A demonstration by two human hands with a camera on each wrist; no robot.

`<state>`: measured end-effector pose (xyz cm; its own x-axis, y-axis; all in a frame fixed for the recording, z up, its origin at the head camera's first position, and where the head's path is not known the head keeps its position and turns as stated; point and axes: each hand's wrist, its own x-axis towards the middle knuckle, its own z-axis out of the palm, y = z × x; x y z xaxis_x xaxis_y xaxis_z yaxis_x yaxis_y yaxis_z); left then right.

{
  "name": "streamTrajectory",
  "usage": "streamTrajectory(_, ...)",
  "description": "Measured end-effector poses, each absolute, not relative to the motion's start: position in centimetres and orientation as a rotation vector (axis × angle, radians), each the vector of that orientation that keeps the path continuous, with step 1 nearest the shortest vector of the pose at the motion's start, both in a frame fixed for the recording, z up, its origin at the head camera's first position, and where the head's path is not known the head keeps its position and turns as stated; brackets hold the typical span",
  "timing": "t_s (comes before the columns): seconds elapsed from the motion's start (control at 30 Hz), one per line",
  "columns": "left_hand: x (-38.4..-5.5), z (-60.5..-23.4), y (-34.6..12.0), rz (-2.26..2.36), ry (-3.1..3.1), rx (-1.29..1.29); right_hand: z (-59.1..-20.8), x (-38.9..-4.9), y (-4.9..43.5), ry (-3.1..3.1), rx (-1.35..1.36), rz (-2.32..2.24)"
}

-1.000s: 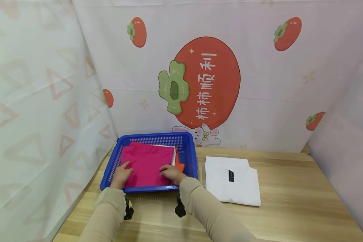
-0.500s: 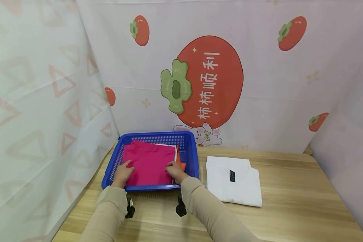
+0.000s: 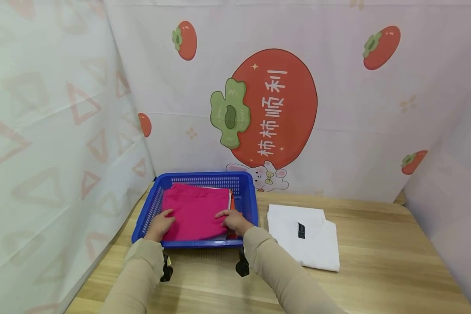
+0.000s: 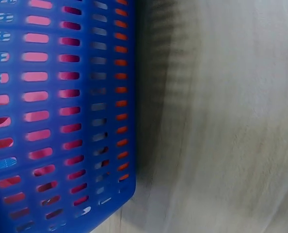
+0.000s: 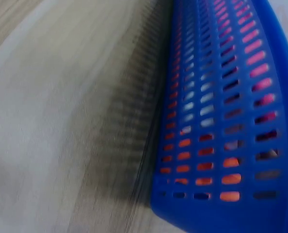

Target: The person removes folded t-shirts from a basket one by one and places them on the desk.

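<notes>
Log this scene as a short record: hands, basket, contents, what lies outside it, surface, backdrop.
left hand: at left side of pink cloth; grip unclear
right hand: at right side of pink cloth; grip unclear
basket: blue basket, slotted walls
contents: pink cloth on top, orange item partly covered
outside: folded white cloth with dark label, right of basket
surface: wood-grain table
backdrop: white sheet, red fruit prints

Can dip over the basket's (image 3: 199, 244) rim to the pink cloth (image 3: 196, 213), between left hand (image 3: 161, 225) and right hand (image 3: 236, 221). Can sweep the table (image 3: 392, 261) right of the white cloth (image 3: 306, 248). Meets the left sheet (image 3: 63, 174) and back sheet (image 3: 345, 109) near the basket, sleeves (image 3: 276, 270) in front.
</notes>
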<state>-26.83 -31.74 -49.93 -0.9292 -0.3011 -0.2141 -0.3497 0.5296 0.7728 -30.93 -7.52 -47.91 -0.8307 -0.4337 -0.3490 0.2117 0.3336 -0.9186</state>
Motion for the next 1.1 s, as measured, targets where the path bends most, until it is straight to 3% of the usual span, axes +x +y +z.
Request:
streamTrajectory(0.2, -25.8, -48.0, -30.6, 1.441, 2.645, -0.616, -48.7, -31.3, -7.0, 2.021, -0.165, -1.523)
streamTrajectory(0.73, -25.4, -47.6, -29.7, 1.252, 3.069, -0.660, -48.6, -30.9, -6.8, 2.052, -0.203, -1.489)
streamTrajectory(1.1, -25.6, -48.2, -29.9, 1.334, 2.696, -0.613, -49.1, -31.0, -7.0, 2.099, -0.238, -1.467)
